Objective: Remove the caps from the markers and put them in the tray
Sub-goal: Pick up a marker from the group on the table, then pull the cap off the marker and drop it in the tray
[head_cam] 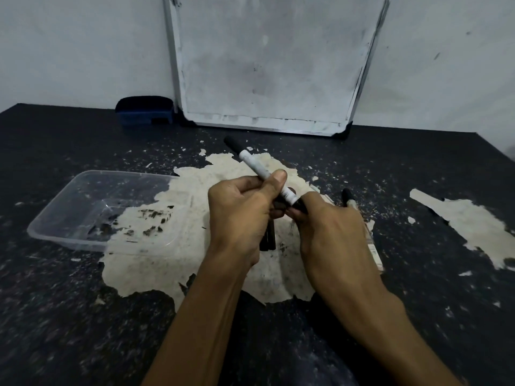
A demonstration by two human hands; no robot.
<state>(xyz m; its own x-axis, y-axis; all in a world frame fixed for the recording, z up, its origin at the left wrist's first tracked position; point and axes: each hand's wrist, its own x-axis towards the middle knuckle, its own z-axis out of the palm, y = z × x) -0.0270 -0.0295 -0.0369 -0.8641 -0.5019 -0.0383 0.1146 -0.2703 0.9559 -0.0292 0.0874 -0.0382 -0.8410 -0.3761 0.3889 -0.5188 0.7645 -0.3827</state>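
Observation:
A white marker (252,162) with black ends is held tilted above the middle of the table. My left hand (239,213) grips its barrel. My right hand (331,227) pinches the black cap (299,205) at its near end. Two black markers (268,238) lie on the table under my left hand, mostly hidden. Another marker (348,197) lies to the right, partly behind my right hand, and a white one (373,249) shows along my right wrist. The clear plastic tray (55,218) sits at the left, with no markers in it.
A whiteboard (264,65) leans against the wall at the back. A blue eraser (145,111) stands to its left. The black tabletop (83,316) is worn, with pale peeled patches in the middle and at the right.

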